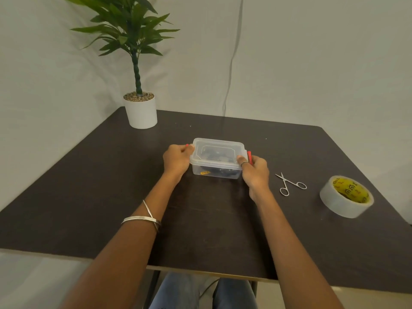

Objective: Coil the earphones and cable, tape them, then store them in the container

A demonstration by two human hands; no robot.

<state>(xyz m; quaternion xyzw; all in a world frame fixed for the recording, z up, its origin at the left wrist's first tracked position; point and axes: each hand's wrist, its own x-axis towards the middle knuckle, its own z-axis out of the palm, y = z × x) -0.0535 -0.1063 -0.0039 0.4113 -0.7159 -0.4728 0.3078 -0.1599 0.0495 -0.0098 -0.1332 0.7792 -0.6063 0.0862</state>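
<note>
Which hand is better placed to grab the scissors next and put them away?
Right. The right hand is at the container's right end, with the scissors lying just beyond it; the left hand is on the far side.

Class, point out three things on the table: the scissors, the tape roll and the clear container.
scissors (287, 182): head view, on the pivot.
tape roll (334, 202): head view, on its grey outer side.
clear container (217, 150): head view, on its lid.

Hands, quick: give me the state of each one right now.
Left hand: closed on the left end of the clear container, at its red latch.
Right hand: closed on the container's right end, fingers on the red latch.
</note>
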